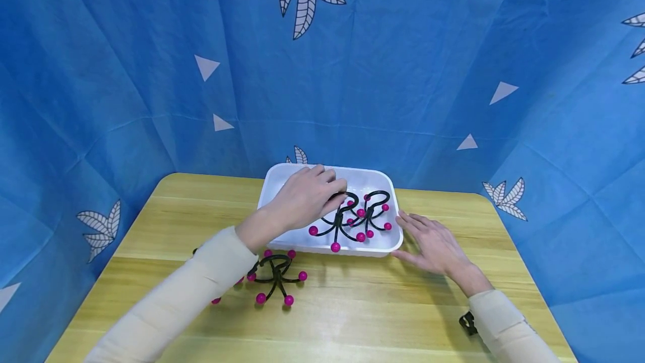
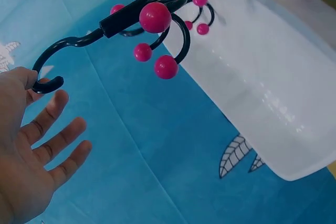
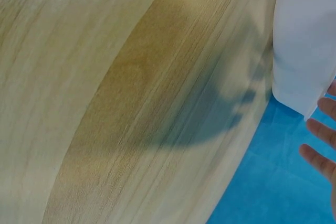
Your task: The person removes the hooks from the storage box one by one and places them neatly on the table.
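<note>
In the head view my left hand (image 1: 306, 198) is over the white tray (image 1: 292, 242). It pinches the curled top of a black multi-arm hanging hook (image 1: 338, 222) with pink ball tips. The left wrist view shows thumb and index finger at the curved end of this hook (image 2: 126, 20), the other fingers spread apart. Another such hook (image 1: 370, 213) is in the tray, to the right of the held one. My right hand (image 1: 434, 244) has its fingers extended, fingertips right at the tray's right edge. In the right wrist view only some fingers (image 3: 321, 132) show beside the tray.
A third black hook (image 1: 277, 276) stands on the wooden table (image 1: 363, 307) in front of the tray. More black and pink parts lie partly hidden behind my left forearm. A blue leaf-patterned curtain (image 1: 383, 71) hangs behind and at both sides.
</note>
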The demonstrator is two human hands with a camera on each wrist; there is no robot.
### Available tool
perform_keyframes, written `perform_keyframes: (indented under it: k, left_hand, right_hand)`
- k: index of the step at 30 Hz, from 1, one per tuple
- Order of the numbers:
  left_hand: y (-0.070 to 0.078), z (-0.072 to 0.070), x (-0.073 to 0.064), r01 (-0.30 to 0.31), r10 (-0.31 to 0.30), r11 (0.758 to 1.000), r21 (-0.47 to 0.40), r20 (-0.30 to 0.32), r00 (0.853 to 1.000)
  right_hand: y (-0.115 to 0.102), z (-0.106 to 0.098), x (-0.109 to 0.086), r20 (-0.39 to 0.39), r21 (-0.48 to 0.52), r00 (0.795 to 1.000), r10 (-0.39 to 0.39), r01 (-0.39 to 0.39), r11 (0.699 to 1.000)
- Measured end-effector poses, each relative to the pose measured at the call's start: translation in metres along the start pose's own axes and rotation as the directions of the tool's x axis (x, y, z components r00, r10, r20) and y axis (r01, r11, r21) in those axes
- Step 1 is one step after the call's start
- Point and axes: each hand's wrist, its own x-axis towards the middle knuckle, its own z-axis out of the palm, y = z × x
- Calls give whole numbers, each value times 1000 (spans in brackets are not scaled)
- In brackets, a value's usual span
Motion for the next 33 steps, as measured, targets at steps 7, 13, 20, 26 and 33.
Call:
perform_keyframes:
  k: [7, 13, 20, 26, 33]
  left_hand:
    - [14, 2, -11, -30, 29, 999, -28, -30, 999]
    - [26, 6, -22, -46, 45, 998, -49, -30, 999]
    - [38, 12, -33, -63, 62, 996, -67, -20, 998]
    - [47, 19, -42, -77, 77, 994, -77, -8, 997]
    - [57, 26, -50, -94, 95, 989, -110, 8, 995]
  right_hand:
    - [0, 0, 0, -5, -3, 1000, -2, 2, 1000]
    - [0, 1, 0, -30, -9, 999, -11, 10, 1000]
    - [2, 2, 0, -49, -13, 998, -25, 25, 1000]
    - [3, 3, 0, -53, -26, 998, -30, 28, 999]
    - [3, 2, 1, -12, -17, 1000, -11, 11, 1000]
